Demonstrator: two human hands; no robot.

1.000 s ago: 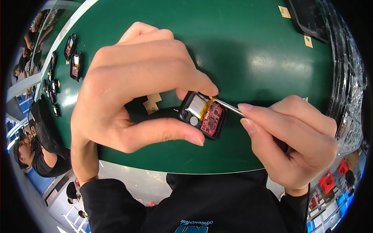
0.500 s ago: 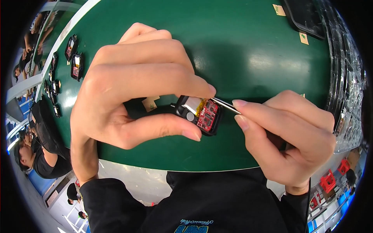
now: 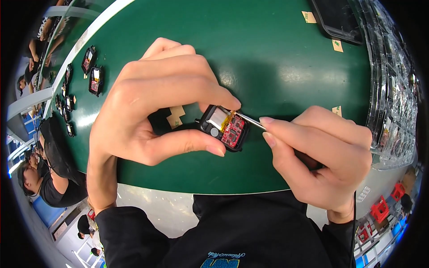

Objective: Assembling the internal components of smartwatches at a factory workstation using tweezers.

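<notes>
My left hand (image 3: 156,100) is closed on a small electronic device, gripping its black housing (image 3: 206,117) between thumb and index finger. The housing's open side faces up. Inside it show a silver battery (image 3: 218,119) with yellow tape, a round grey part (image 3: 214,132) and a red circuit board (image 3: 233,132). Between thumb and index finger, my right hand (image 3: 324,156) pinches slim metal tweezers (image 3: 251,120). Their tip meets the device's upper edge, close to my left index fingertip, where the board borders the yellow tape. The exact contact point is too small to make out.
Several similar opened devices (image 3: 95,80) lie along the green table's (image 3: 277,44) left side. Paper labels (image 3: 175,118) are stuck on the tabletop. A black phone-like slab (image 3: 337,20) sits at the far right beside stacked clear plastic trays (image 3: 389,98). Another person (image 3: 58,187) is at the left.
The view has shifted slightly. The tweezers' tip is a little farther in over the device's upper edge. Both hands keep their grips.
</notes>
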